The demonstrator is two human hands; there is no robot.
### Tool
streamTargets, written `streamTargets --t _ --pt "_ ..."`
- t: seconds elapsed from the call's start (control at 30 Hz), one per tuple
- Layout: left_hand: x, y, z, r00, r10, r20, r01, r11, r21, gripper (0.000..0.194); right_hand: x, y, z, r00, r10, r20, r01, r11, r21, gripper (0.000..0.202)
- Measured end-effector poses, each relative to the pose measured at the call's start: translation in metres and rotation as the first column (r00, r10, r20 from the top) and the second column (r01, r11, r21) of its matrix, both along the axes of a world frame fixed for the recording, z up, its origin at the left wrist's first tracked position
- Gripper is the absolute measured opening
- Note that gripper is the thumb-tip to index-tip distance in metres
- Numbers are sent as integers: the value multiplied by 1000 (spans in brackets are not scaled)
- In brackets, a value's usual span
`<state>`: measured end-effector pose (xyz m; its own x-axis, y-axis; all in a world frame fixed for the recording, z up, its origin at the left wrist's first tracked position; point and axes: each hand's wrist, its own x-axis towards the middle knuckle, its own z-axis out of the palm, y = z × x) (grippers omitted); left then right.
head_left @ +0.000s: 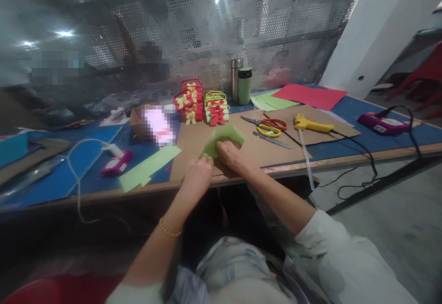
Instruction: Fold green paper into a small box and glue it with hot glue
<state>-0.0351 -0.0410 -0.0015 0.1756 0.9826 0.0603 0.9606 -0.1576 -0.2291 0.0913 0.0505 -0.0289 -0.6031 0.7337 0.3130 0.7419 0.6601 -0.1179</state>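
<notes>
A light green sheet of paper (226, 134) is bent up between my two hands, over the brown cardboard (183, 143) at the table's front edge. My left hand (199, 173) has its fingers closed on the paper's lower left edge. Against the paper's inner face, my right hand (229, 155) presses with curled fingers; its fingertips are partly hidden, so its hold is unclear. Right of the paper lie scissors with red and yellow handles (269, 131) and a metal blade (272, 140).
A yellow glue gun (314, 124) with a black cord lies at right, near a purple box (383, 123). Red paper baskets (189, 101), a green bottle (245, 87) and red paper (311, 96) stand or lie behind. Green strips (150, 168) lie at left beside another purple box (117, 163).
</notes>
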Motion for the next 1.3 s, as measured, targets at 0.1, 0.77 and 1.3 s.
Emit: streamTargets --t 0.1,0.77,1.3 --pt "1 0 2 1000 -7 6 7 1000 -8 37 6 -11 2 999 23 23 -23 1000 6 24" --pt "13 12 2 997 42 62 -41 999 -11 38 20 -46 -11 999 29 -43 -27 999 44 22" --pt "12 17 2 997 47 60 -47 999 -7 38 27 -44 6 990 -132 55 135 989 -56 26"
